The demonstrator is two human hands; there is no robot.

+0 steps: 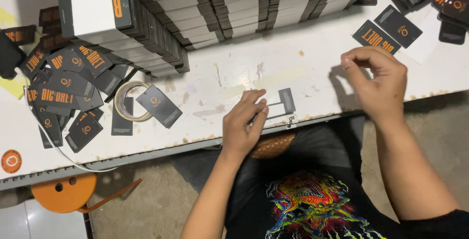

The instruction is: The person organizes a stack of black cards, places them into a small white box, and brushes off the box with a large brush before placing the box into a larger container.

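**Scuffed white bench, dark tags on every side**

The white worktable [303, 58] fills the upper two thirds of the frame, its paint stained and chipped brown along the near edge. Across the top of the frame run long rows of stacked dark cards with white wrappers [215, 4], leaning like tiles. At the left lies a loose heap of black hang tags with orange print [63, 87], and beside it a roll of clear tape [131, 101] with one single tag [159, 105] lying across its rim. More tags [391, 29] are scattered at the upper right. A white cord [53, 144] trails over the table's left edge.

Near the centre, at the table's front edge, the left hand [244, 122] rests with its fingers pressed together on a small dark tag [286, 101], touching its left end; the tag lies flat just right of the fingertips. The right hand [376, 80] hovers above the table at the right, thumb and forefinger pinched together; whether anything sits between them I cannot tell.

Below the table the floor is grey concrete. An orange stool [66, 192] stands at the lower left, and the person's black printed shirt [312, 205] fills the lower centre.
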